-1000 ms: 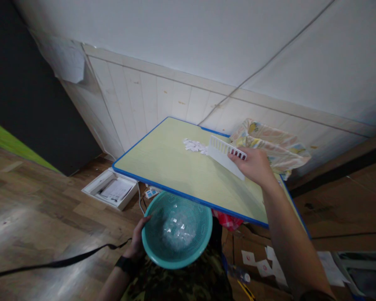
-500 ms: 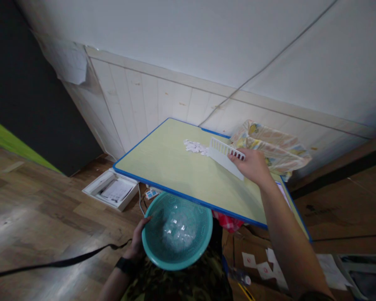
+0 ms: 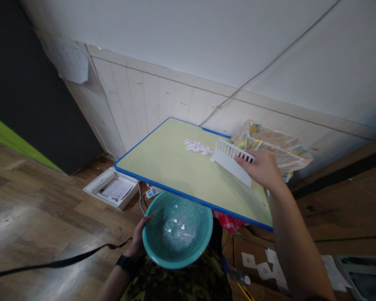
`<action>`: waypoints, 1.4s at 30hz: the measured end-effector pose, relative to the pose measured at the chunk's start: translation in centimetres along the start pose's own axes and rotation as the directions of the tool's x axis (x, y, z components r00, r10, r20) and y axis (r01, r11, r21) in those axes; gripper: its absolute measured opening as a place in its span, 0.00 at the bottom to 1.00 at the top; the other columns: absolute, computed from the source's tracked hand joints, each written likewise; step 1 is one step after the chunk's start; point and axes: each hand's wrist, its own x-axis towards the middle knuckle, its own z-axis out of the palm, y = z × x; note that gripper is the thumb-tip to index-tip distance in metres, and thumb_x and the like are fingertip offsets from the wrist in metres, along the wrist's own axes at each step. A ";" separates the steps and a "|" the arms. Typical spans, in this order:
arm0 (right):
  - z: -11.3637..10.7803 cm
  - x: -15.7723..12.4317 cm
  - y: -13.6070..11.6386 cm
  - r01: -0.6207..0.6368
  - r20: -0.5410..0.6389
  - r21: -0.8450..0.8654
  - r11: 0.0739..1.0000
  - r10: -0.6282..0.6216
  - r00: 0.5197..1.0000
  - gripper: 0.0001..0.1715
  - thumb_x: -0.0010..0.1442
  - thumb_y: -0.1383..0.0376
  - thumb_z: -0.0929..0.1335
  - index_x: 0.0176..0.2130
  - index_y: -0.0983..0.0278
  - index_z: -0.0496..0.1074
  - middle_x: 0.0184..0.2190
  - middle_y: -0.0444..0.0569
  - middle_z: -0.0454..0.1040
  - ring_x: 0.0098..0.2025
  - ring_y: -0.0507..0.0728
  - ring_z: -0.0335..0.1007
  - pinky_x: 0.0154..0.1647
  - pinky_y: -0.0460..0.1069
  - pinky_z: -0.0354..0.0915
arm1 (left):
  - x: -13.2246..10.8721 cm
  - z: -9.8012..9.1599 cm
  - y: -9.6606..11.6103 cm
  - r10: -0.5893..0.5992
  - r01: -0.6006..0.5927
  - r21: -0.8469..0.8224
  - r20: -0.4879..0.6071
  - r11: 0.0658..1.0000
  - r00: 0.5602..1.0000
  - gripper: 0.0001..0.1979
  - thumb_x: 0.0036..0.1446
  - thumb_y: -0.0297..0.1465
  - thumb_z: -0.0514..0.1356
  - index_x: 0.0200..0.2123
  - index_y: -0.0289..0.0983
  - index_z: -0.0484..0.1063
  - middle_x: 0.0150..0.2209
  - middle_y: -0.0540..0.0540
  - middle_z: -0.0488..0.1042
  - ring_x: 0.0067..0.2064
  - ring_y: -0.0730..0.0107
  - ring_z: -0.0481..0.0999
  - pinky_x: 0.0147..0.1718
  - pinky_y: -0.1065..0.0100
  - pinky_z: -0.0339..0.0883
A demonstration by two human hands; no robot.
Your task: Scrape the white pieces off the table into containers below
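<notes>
My right hand (image 3: 262, 169) grips a white slotted plastic panel (image 3: 230, 160) and holds it on edge on the pale green table (image 3: 175, 167), just right of a small heap of white pieces (image 3: 196, 146). My left hand (image 3: 139, 239) holds the rim of a teal mesh basket (image 3: 177, 229) below the table's near blue edge. Small white pieces and clear plastic lie inside the basket.
A patterned cloth bundle (image 3: 275, 148) sits at the table's far right against the white panelled wall. On the wooden floor lie an open white box (image 3: 111, 190), a black strap (image 3: 59, 261), cardboard (image 3: 341, 217) and paper slips (image 3: 263, 267).
My right hand and the white panel have shifted a little to the right, away from the heap of pieces. The basket and my left hand have stayed put.
</notes>
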 end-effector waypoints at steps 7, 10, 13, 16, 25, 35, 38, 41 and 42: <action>-0.4 -0.7 0.2 -0.013 0.017 0.163 0.987 0.010 1.000 0.20 0.58 0.52 0.67 0.33 0.65 0.78 0.24 0.48 0.76 0.26 0.55 0.69 0.27 0.47 0.55 | 0.7 -0.6 -0.3 0.016 -0.016 0.029 0.021 0.999 1.000 0.09 0.59 0.26 0.58 0.40 0.30 0.77 0.26 0.41 0.83 0.28 0.55 0.82 0.29 0.60 0.77; -0.2 -0.6 0.3 -0.032 -0.007 0.113 0.993 0.033 0.999 0.19 0.58 0.53 0.67 0.36 0.66 0.79 0.25 0.49 0.76 0.26 0.56 0.69 0.27 0.48 0.55 | 0.7 -0.6 -0.3 0.019 -0.019 0.034 0.019 0.999 1.000 0.09 0.59 0.26 0.58 0.39 0.30 0.77 0.24 0.42 0.82 0.27 0.56 0.82 0.29 0.61 0.77; 0.2 -0.4 0.4 -0.026 0.000 0.062 0.998 0.026 1.000 0.19 0.59 0.54 0.66 0.36 0.65 0.79 0.25 0.49 0.76 0.26 0.56 0.69 0.27 0.48 0.55 | 0.8 -0.8 -0.3 0.020 -0.021 0.034 0.024 0.999 1.000 0.08 0.59 0.26 0.58 0.37 0.30 0.77 0.22 0.43 0.81 0.25 0.58 0.81 0.27 0.62 0.76; 0.0 -0.6 0.3 -0.007 0.032 0.062 0.998 0.005 0.999 0.19 0.59 0.55 0.66 0.35 0.65 0.79 0.24 0.49 0.76 0.27 0.56 0.70 0.28 0.48 0.55 | 0.9 -0.9 -0.3 0.019 -0.020 0.029 0.031 0.999 0.999 0.08 0.59 0.27 0.58 0.36 0.31 0.77 0.22 0.43 0.81 0.25 0.57 0.81 0.28 0.61 0.76; -0.6 -0.8 -0.1 -0.041 -0.017 0.049 0.998 0.042 0.999 0.19 0.59 0.54 0.66 0.35 0.66 0.79 0.26 0.50 0.77 0.28 0.57 0.71 0.28 0.48 0.56 | 0.8 -0.7 -0.2 0.012 -0.012 0.018 0.021 1.000 1.000 0.09 0.59 0.26 0.59 0.39 0.29 0.78 0.22 0.42 0.81 0.26 0.56 0.82 0.26 0.62 0.76; -0.4 -1.3 -0.3 -0.036 0.009 0.026 0.999 0.036 0.999 0.18 0.59 0.55 0.65 0.34 0.65 0.78 0.23 0.49 0.76 0.27 0.57 0.70 0.27 0.48 0.56 | 0.8 -1.1 -0.4 0.028 -0.029 0.017 0.037 0.999 0.999 0.10 0.58 0.27 0.60 0.41 0.29 0.78 0.25 0.41 0.82 0.28 0.54 0.83 0.28 0.61 0.78; -0.8 -1.4 -0.5 -0.046 -0.029 0.035 0.998 0.047 0.998 0.19 0.59 0.54 0.65 0.34 0.65 0.78 0.24 0.49 0.76 0.27 0.57 0.71 0.28 0.48 0.56 | 0.7 -1.0 -0.3 0.004 -0.004 0.003 0.040 1.000 0.999 0.10 0.57 0.27 0.61 0.42 0.30 0.78 0.24 0.42 0.82 0.24 0.57 0.81 0.25 0.62 0.77; -0.4 -1.0 -0.4 -0.060 -0.047 0.020 0.998 0.061 0.997 0.19 0.59 0.54 0.65 0.34 0.65 0.78 0.24 0.49 0.76 0.28 0.57 0.71 0.28 0.48 0.55 | 0.6 -0.8 -0.2 -0.018 0.018 -0.006 0.031 1.000 0.999 0.11 0.58 0.27 0.60 0.42 0.29 0.77 0.25 0.41 0.82 0.24 0.56 0.81 0.24 0.62 0.76; -0.1 -0.9 -0.4 -0.055 -0.040 0.012 0.998 0.055 0.998 0.19 0.59 0.55 0.65 0.34 0.65 0.78 0.24 0.50 0.76 0.28 0.57 0.70 0.28 0.48 0.55 | 0.5 -0.7 -0.2 -0.018 0.019 -0.005 0.029 1.000 0.999 0.11 0.58 0.27 0.59 0.42 0.29 0.77 0.26 0.40 0.83 0.25 0.55 0.82 0.25 0.61 0.76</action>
